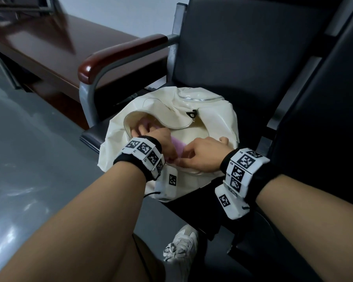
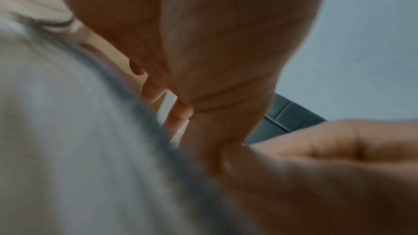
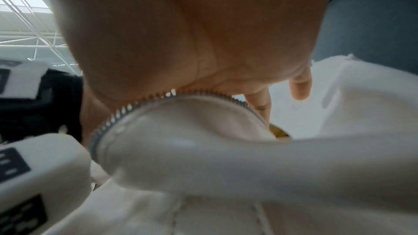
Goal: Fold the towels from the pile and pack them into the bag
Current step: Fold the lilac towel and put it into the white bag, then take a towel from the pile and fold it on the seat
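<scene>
From the head view I have a cream bag point(image 1: 202, 110) lying on a dark chair seat point(image 1: 253, 74), its zip mouth gaping toward ten o'clock. My left hand point(image 1: 151, 135) is reaching into that mouth, fingers extended over a pink towel point(image 1: 178, 146) that shows in the opening at the six o'clock side of the hand. My right hand point(image 1: 200, 157) sits at three o'clock of the left, fingers curled and pinching the near rim of the bag. I judge this to be the packing step: a folded towel is going in, the right hand keeping the mouth spread. The next move calls for seating the towel flat and deep without bunching, then drawing the left hand out. The pile of towels is not in this view.

The left wrist view is blurred. I see the palm, a few straight fingers point(image 2: 178, 113) at its six o'clock, and pale cloth filling the nine o'clock side; I cannot tell bag from towel there.

The right wrist view shows zipper teeth point(image 3: 126, 112) arcing under the palm, with the bag's rim pressed against it. One fingertip point(image 3: 300, 87) shows at two o'clock; the pinching fingers themselves are hidden behind the rim.
</scene>
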{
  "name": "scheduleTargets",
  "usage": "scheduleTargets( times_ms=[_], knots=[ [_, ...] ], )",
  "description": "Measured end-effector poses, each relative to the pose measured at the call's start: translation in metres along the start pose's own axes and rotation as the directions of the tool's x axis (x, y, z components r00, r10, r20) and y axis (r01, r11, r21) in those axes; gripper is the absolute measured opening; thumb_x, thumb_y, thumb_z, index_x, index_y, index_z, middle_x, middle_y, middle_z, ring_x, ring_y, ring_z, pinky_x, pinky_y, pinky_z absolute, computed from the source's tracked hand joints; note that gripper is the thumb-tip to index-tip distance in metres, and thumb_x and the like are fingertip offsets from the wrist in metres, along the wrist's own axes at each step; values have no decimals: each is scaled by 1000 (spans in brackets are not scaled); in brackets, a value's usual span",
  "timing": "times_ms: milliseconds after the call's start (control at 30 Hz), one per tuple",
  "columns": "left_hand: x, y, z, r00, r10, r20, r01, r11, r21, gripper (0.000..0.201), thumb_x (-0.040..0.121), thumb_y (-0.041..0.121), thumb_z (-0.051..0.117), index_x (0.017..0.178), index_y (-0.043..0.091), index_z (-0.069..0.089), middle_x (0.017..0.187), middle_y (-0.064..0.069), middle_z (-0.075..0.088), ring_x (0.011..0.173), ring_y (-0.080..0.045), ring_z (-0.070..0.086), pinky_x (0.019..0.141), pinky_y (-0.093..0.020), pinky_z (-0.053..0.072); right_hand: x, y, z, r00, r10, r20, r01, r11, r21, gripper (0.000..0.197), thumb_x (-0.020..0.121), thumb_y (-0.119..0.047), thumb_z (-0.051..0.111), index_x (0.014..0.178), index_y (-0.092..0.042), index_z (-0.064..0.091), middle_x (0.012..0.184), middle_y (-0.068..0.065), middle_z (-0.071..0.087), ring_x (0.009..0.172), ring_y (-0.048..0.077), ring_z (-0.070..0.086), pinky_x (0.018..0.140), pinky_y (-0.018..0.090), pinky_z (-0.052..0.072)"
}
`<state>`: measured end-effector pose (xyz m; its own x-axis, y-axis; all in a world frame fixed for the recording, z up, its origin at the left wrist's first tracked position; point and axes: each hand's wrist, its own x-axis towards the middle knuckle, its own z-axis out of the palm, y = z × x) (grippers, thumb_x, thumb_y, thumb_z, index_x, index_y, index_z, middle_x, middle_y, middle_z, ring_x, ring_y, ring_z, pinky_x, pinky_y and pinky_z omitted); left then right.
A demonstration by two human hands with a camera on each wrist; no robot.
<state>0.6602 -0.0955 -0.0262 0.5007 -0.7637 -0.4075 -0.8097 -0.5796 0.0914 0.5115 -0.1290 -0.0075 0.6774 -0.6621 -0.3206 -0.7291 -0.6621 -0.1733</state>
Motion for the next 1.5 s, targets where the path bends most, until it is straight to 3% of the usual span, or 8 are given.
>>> scheduleTargets(
  times_ms=[133,233,300,500,733,1100,1367,1500],
  knots=[
    [-11,21,-6,975,152,-161,-165,984,-65,55,85,43,70,137,33,54,146,-3,51,142,-35,34,117,-51,19,-5,3,-9,985,20,-170,-6,997,82,24,87,-51,65,94,-28,68,95,-7,63,99,18,52,87,40,30],
    [-25,46,-9,932,290,-219,-320,940,-121,32,90,31,61,122,29,65,122,0,68,118,-26,60,101,-42,45,-14,12,-15,980,46,-196,-32,997,74,18,85,-35,68,87,-28,51,79,-8,52,91,19,47,85,40,29],
    [-35,63,-10,914,343,-215,-376,917,-134,30,91,20,56,119,22,68,114,-7,69,107,-28,65,86,-36,51,-21,21,-17,973,91,-214,-79,995,67,19,83,-31,68,90,-28,49,82,-5,54,92,23,51,83,39,30],
    [-63,124,-4,852,472,-226,-501,861,-88,27,94,22,55,117,17,66,115,-14,67,99,-30,62,78,-35,47,-70,73,-20,945,239,-224,-209,966,150,14,81,-26,66,92,-18,62,96,10,66,87,33,64,67,32,45],
    [-108,203,19,719,651,-244,-680,732,-47,25,87,37,61,111,32,65,108,-2,71,105,-29,66,85,-38,53,-160,146,-9,846,448,-288,-381,887,261,19,80,-29,64,98,-23,66,99,7,68,92,32,65,72,34,51],
    [-222,316,109,402,914,-58,-916,400,-39,25,90,38,61,114,33,65,109,3,71,102,-25,67,87,-43,56,-325,240,52,588,767,-257,-599,627,499,10,79,-30,65,87,-26,67,90,3,69,92,31,65,78,36,54],
    [-288,392,151,252,967,44,-967,253,-39,31,88,26,61,118,34,65,108,-1,71,101,-30,66,81,-36,52,-402,277,76,461,835,-300,-627,545,557,15,82,-18,59,95,-22,67,93,6,69,93,29,62,78,36,52],
    [-317,431,173,185,977,108,-982,189,-22,32,88,30,63,120,31,65,112,-6,70,105,-33,64,76,-32,43,-440,299,88,352,894,-278,-668,448,595,25,78,-16,60,102,-20,68,98,10,69,96,33,63,82,40,54]
  ],
)
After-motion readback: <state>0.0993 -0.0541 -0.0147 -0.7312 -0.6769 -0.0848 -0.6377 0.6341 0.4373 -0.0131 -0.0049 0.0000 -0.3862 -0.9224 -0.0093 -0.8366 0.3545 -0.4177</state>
